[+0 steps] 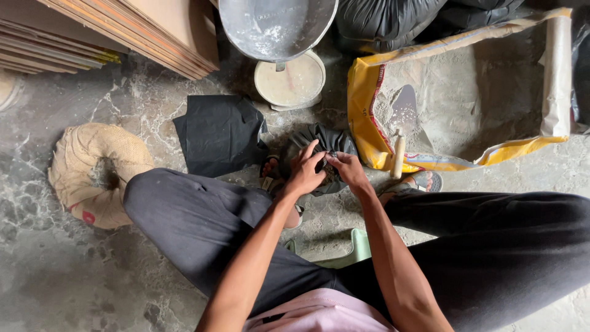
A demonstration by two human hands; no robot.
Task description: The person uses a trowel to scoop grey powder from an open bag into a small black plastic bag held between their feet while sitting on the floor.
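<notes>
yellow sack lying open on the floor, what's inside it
Inside the open yellow woven sack lies pale grey powder with a metal scoop sunk in it; the scoop's front edge is buried and hidden.

A single head-worn camera looks almost straight down from above the seated person's lap, close over the forearms and knees. The left hand (303, 174) and right hand (347, 169) sit near the frame's centre, with the stone floor (55, 270) filling the edges. No second view shares the scene.
</notes>
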